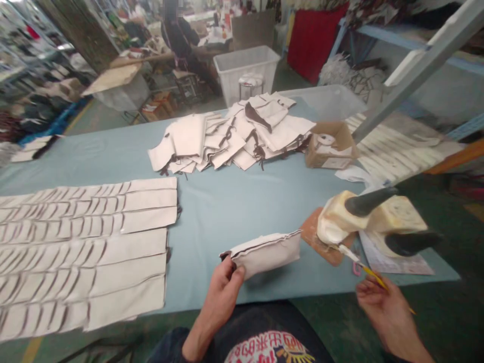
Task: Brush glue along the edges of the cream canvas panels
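My left hand (223,290) pinches the dark-edged left end of a cream fabric pouch (272,257), held above the table with its dark-lined edge upward. In my right hand (389,307) is a thin brush (374,276) with a yellow handle. The brush's white-coated tip is at the mouth of a yellowed, cream-coloured container (335,214) that lies tilted on the table. Two black tapered pieces (370,202) stick out over it. Beneath the container's mouth is a brown flat piece (328,254). Something small and pink (356,268) shows beside the brush.
Overlapping rows of cream pouches (128,242) cover the left of the blue-green table (227,201). A loose heap of pouches (234,136) lies at the back, beside a cardboard box (330,151). A slanted metal post (412,80) rises at right. A person (181,40) sits farther back.
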The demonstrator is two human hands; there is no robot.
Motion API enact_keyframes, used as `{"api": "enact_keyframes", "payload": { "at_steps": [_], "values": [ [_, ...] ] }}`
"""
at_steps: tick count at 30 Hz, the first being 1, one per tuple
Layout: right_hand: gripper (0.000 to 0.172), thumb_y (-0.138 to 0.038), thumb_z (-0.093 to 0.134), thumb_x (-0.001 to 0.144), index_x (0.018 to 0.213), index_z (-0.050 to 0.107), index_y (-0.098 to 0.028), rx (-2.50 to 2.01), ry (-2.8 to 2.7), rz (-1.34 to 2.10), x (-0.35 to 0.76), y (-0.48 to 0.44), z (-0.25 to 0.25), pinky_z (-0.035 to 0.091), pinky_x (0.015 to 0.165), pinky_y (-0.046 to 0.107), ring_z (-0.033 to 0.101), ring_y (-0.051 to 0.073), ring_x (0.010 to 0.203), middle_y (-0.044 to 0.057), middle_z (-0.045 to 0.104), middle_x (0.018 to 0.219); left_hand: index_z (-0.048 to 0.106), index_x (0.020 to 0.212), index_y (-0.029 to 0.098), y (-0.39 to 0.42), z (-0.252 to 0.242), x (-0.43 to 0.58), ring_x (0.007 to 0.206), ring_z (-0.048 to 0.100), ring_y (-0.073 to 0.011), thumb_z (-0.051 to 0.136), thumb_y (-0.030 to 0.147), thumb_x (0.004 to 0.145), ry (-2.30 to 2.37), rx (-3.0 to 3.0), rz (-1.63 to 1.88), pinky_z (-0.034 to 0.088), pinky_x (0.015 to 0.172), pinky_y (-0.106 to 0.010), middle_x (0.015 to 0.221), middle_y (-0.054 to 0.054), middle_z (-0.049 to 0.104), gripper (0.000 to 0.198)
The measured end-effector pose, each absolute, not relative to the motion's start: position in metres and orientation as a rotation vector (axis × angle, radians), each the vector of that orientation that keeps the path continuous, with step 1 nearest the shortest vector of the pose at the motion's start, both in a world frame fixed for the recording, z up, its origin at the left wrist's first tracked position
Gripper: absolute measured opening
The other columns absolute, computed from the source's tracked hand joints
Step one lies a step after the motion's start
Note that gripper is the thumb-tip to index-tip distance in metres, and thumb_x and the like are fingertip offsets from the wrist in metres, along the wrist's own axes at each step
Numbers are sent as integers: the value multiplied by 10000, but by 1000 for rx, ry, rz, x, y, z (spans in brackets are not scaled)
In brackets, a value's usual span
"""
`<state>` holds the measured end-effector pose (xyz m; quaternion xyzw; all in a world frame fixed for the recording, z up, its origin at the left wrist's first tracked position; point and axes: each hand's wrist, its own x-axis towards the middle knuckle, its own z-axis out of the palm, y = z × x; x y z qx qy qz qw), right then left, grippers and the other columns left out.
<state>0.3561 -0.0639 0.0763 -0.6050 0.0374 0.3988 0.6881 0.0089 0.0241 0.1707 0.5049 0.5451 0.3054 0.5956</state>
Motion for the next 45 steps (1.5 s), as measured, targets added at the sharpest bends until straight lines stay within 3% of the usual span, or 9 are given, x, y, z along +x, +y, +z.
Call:
{"api": "enact_keyframes", "payload": {
  "at_steps": [3, 7, 14, 18, 22, 34, 45],
  "values": [
    [237, -345, 774, 743, 713, 574, -220, -1296, 85, 989, 325, -51, 114, 385, 355, 170, 351, 78, 402, -85, 388, 531, 729, 998, 181, 25, 172, 6, 862, 615, -223, 655, 451, 873, 1252, 1094, 748, 507, 868, -320, 861, -40, 696, 307],
    [324, -504, 838, 770, 823, 683, -225, -1186, -252, 1110, 269, -23, 171, 399, 383, 175, 379, 83, 408, -86, 397, 486, 724, 953, 185, 28, 179, 2, 786, 587, -201, 705, 470, 836, 1219, 1040, 770, 502, 795, -297, 729, 0, 613, 308],
    [254, -448, 644, 1002, 900, 729, -232, -1096, -1043, 1014, 210, -2, 216, 434, 439, 194, 550, 119, 471, -21, 596, 548, 748, 983, 169, 36, 196, -13, 794, 583, -178, 709, 472, 840, 1081, 1009, 740, 461, 728, -257, 883, -35, 711, 338],
    [229, -372, 577, 1047, 934, 724, -238, -1066, -1362, 846, 201, 5, 222, 470, 486, 212, 598, 125, 516, -20, 632, 610, 761, 956, 156, 35, 203, -18, 686, 549, -145, 721, 421, 808, 1003, 920, 665, 410, 628, -235, 803, -22, 695, 306],
    [163, -324, 602, 1031, 948, 718, -245, -1085, -1576, 661, 197, 12, 220, 480, 506, 215, 618, 122, 528, -29, 661, 637, 780, 972, 143, 29, 206, -18, 668, 574, -133, 778, 406, 753, 938, 731, 685, 429, 639, -220, 788, -32, 716, 343],
    [178, -316, 567, 1045, 954, 702, -244, -1077, -1540, 636, 194, 5, 211, 516, 542, 233, 645, 135, 564, -25, 675, 665, 780, 897, 122, 23, 209, -18, 630, 604, -127, 834, 351, 676, 923, 553, 676, 452, 607, -202, 706, -35, 714, 323],
    [171, -296, 556, 1038, 948, 692, -245, -1108, -1553, 530, 188, -2, 209, 516, 577, 252, 652, 140, 581, -27, 672, 666, 782, 944, 129, 21, 206, -16, 657, 598, -132, 818, 348, 699, 900, 581, 673, 448, 645, -215, 759, -40, 726, 331]
  ]
}}
